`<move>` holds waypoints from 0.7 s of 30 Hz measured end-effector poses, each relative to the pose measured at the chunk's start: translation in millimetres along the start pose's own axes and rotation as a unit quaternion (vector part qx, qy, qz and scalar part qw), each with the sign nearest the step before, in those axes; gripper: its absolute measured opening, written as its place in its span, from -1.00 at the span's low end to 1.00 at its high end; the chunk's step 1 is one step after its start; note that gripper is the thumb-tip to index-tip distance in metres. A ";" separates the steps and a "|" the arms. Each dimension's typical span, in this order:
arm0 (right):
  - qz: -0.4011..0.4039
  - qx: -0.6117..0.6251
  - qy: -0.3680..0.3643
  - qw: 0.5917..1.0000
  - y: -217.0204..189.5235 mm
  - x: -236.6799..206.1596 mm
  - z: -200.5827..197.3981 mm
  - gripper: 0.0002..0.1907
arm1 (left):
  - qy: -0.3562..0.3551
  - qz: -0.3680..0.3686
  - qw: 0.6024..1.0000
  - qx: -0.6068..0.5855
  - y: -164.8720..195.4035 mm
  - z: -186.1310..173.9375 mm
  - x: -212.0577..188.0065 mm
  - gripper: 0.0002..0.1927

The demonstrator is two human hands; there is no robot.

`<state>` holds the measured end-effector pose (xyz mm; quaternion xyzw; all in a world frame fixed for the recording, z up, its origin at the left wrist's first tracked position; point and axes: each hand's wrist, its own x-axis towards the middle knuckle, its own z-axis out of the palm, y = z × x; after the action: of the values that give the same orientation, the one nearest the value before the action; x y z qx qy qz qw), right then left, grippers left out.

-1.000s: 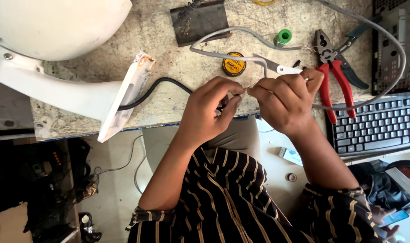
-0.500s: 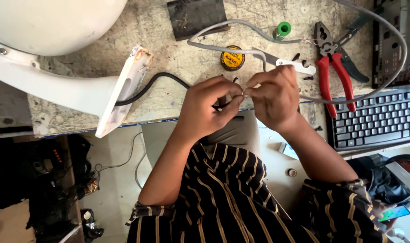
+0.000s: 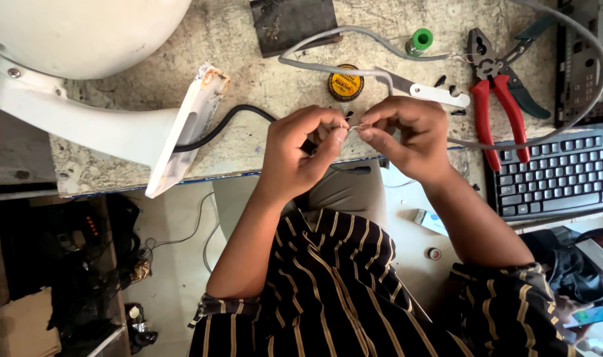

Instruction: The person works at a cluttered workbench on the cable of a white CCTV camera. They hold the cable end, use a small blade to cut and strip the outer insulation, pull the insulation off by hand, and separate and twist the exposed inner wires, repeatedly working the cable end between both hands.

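Observation:
My left hand (image 3: 303, 151) pinches the end of a black cable (image 3: 217, 129) that runs out of a white dome-shaped device (image 3: 96, 79) lying on the bench. My right hand (image 3: 407, 135) pinches thin bare wire strands (image 3: 354, 127) at that cable end. The fingertips of both hands meet just over the bench's front edge. The wire tips are small and mostly hidden by my fingers.
On the speckled bench (image 3: 248, 73) lie red-handled pliers (image 3: 496, 106), green-handled cutters (image 3: 523, 92), a round yellow-and-black tin (image 3: 346, 84), a green spool (image 3: 420, 39), a grey cable (image 3: 354, 46) and a black keyboard (image 3: 559, 175) at right. A dark mat (image 3: 291, 23) sits at the top.
Both hands stay together on the wire ends, with small finger shifts. The view has drifted slightly, so the bench items sit a little differently in frame.

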<state>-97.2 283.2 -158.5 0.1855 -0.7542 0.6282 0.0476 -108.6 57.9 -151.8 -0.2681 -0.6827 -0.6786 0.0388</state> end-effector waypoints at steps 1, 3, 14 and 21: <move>0.004 0.035 -0.003 0.999 1.3 -0.8 -0.7 -0.90 | -0.001 0.002 1.000 0.007 0.3 0.1 0.0 -0.92; -0.003 0.034 -0.012 0.999 2.8 -1.4 -1.3 -0.91 | -0.001 0.005 1.000 0.021 1.1 0.5 -0.1 -0.92; -0.028 -0.036 0.006 0.999 -1.9 1.8 3.7 -0.93 | -0.017 0.032 0.998 0.052 4.0 2.0 2.8 -0.90; -0.026 -0.047 -0.009 0.999 0.5 1.6 3.2 -0.95 | -0.015 0.014 0.999 0.036 3.6 4.0 2.8 -0.92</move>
<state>-98.3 279.8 -159.1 0.2083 -0.7780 0.5891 0.0658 -108.3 62.4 -147.6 -0.2865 -0.7031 -0.6491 0.0476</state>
